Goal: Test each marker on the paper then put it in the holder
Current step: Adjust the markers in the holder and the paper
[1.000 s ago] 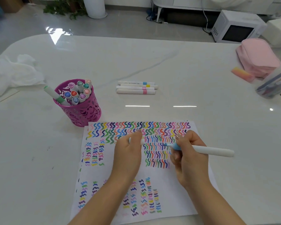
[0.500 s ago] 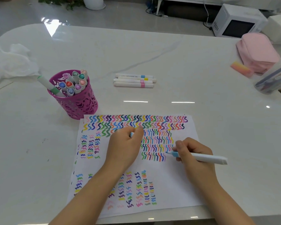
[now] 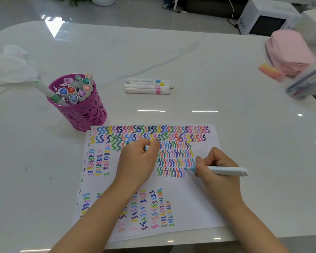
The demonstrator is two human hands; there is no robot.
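Open table (image 3: 235, 110) stretches between the paper (image 3: 195, 207) and four loose markers (image 3: 147, 86). The marker-crowded holder (image 3: 84, 115) stands at the paper's far-left corner; a pouch (image 3: 290, 52) and case (image 3: 306, 81) line the right edge.

The left grip (image 3: 137, 161) curls over a pale-blue object (image 3: 146, 148), hiding all but a sliver; what it is cannot be told. The same grip and its forearm cover a swath of squiggles on the paper (image 3: 199, 207). The right grip (image 3: 213, 170) conceals the front of the marker (image 3: 230, 170) barrel. Both forearms run off the bottom edge. The holder (image 3: 84, 115) hides the lower halves of its markers, and their cap labels are too small to read, as is the print on the four markers (image 3: 148, 86) lying on the desk (image 3: 226, 110). A clear container (image 3: 306, 81), contents blurred, is cut by the right edge.
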